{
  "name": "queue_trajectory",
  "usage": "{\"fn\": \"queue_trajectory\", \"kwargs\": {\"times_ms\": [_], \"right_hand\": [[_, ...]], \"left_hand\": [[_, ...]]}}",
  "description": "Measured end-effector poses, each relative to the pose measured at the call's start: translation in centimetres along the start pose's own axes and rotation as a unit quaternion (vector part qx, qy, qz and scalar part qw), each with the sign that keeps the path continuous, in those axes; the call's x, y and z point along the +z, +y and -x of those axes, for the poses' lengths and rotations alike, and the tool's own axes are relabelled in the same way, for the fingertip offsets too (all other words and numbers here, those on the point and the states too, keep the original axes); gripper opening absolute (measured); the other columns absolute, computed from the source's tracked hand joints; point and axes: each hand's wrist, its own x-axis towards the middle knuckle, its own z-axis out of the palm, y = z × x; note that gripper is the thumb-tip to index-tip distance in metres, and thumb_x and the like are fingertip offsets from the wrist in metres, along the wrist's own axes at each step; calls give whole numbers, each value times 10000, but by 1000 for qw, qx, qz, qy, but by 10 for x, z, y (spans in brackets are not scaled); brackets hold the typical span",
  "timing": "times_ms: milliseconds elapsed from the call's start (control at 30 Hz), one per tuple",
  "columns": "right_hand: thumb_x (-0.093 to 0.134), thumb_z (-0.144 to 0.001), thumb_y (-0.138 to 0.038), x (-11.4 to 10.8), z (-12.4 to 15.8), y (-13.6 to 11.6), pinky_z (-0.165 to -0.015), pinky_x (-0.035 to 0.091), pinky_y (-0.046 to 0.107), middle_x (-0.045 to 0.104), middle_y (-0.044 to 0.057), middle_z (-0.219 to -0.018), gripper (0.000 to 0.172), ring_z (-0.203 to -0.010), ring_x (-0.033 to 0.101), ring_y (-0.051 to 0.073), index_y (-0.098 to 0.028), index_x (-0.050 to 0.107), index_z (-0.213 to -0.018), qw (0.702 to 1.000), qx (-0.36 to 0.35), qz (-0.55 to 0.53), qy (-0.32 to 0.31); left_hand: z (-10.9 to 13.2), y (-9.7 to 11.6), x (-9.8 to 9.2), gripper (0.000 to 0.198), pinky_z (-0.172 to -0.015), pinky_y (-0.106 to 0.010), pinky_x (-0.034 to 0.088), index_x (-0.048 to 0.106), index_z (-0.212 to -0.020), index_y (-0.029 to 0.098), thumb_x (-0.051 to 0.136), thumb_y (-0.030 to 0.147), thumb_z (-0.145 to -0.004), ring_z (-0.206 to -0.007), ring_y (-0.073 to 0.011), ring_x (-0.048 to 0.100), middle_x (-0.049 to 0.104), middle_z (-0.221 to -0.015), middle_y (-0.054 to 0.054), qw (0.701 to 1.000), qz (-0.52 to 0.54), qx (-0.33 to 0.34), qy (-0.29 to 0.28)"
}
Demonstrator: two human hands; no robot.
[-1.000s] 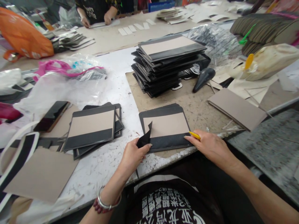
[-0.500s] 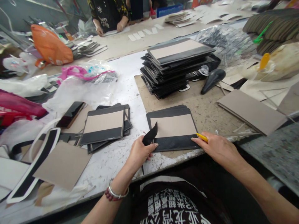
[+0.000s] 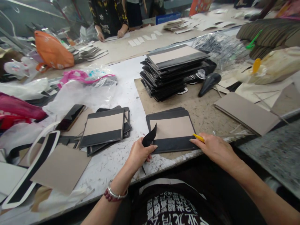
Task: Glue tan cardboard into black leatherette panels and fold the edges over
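Observation:
In front of me a black-edged panel with a beige middle band [image 3: 173,125] tops a small pile at the table's near edge. My left hand [image 3: 140,151] is closed at its lower left corner, thumb pressed on the black border. A curling black strip [image 3: 150,137] rises from between those fingers. At the lower right corner, my right hand [image 3: 217,146] is closed around a slim yellow tool [image 3: 198,137], its kind unclear. The right thumb touches the panel's border. A similar few panels [image 3: 103,125] lie to the left.
A tall stack of black-and-beige panels [image 3: 175,57] stands behind. Right of it are a dark rounded tool [image 3: 209,84] and beige boards [image 3: 246,111]. At left lie a phone [image 3: 71,117], a beige sheet [image 3: 62,167] and plastic bags [image 3: 79,93]. Another person [image 3: 109,22] stands across the table.
The view has shifted slightly. Both hands keep nearly the same places on the panel, with the strip and the yellow tool still in them.

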Motion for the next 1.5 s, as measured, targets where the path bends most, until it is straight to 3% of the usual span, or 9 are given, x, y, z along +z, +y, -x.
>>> {"fn": "queue_trajectory", "kwargs": {"times_ms": [333,933,1033,1133,1333,1500], "right_hand": [[418,-890,-423,-13,1,-3,-632,413,306,678,94,-844,299,-830,640,261,-184,597,-876,999,-23,-5,-28],[401,-922,-376,-20,9,-10,-651,427,284,670,91,-836,276,-795,646,241,-162,575,-923,998,-50,34,-20],[372,-936,-360,-22,10,-7,-651,421,274,670,81,-838,269,-791,645,228,-168,561,-932,996,-68,50,-8],[415,-914,-381,-22,8,3,-620,412,286,671,106,-813,259,-772,648,248,-168,562,-915,996,-38,80,-6],[351,-912,-246,-22,20,6,-586,400,306,655,100,-790,214,-744,641,252,-187,552,-866,995,5,90,51],[380,-855,-144,-15,26,-29,-571,442,308,637,76,-763,197,-683,623,218,-212,554,-797,985,-101,68,123]], "left_hand": [[-3,-7,0,225,-299,-169,347,427,-728,189,642,249,-703,-290,-87,434,483,-355,85,999,-40,24,-3],[-1,-7,1,227,-308,-167,343,441,-705,186,647,278,-681,-290,-84,434,486,-355,76,998,-56,30,7],[-1,-8,1,225,-312,-173,354,444,-725,188,643,285,-690,-294,-91,442,488,-360,81,998,-58,36,7],[-3,-12,0,224,-307,-179,354,441,-739,192,637,292,-700,-289,-99,448,493,-363,80,997,-61,39,-1],[-7,-15,1,204,-308,-175,361,427,-733,204,624,254,-714,-301,-102,448,478,-361,79,998,-55,42,-4],[-2,-11,6,159,-293,-184,360,440,-775,198,589,187,-722,-312,-109,452,444,-389,92,999,-24,34,7]]}}
